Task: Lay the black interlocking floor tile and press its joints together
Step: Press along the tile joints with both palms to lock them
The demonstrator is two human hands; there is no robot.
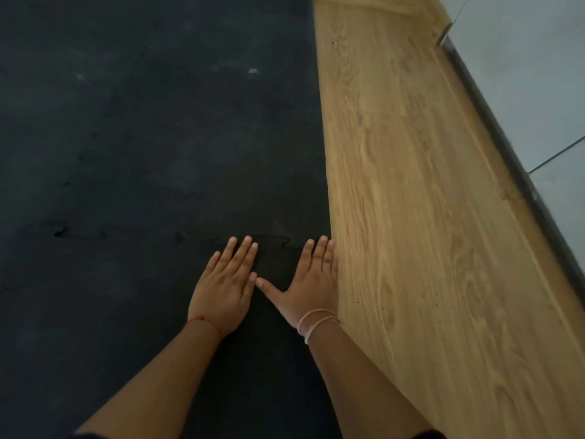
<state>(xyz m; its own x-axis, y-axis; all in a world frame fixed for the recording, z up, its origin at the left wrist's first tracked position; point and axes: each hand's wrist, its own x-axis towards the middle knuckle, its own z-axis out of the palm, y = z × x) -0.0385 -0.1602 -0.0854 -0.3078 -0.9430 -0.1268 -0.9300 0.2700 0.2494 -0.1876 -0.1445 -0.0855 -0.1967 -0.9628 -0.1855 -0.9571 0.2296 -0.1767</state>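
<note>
The near black interlocking tile (pixel 120 312) lies flat on the floor, its puzzle-shaped joint (pixel 196 236) meeting the far black tile (pixel 158 122). Part of the joint at the left (pixel 60 231) looks slightly raised with small gaps. My left hand (pixel 226 286) rests palm-down on the near tile, fingers straight and reaching the joint. My right hand (pixel 311 280) lies flat beside it at the tile's right edge, thumb spread toward the left hand. Neither hand holds anything.
A strip of wood-grain floor (pixel 411 217) runs along the right of the tiles. Beyond it a dark metal rail (pixel 512 160) borders a pale grey glass or wall panel (pixel 538 74). A small white speck (pixel 252 71) lies on the far tile.
</note>
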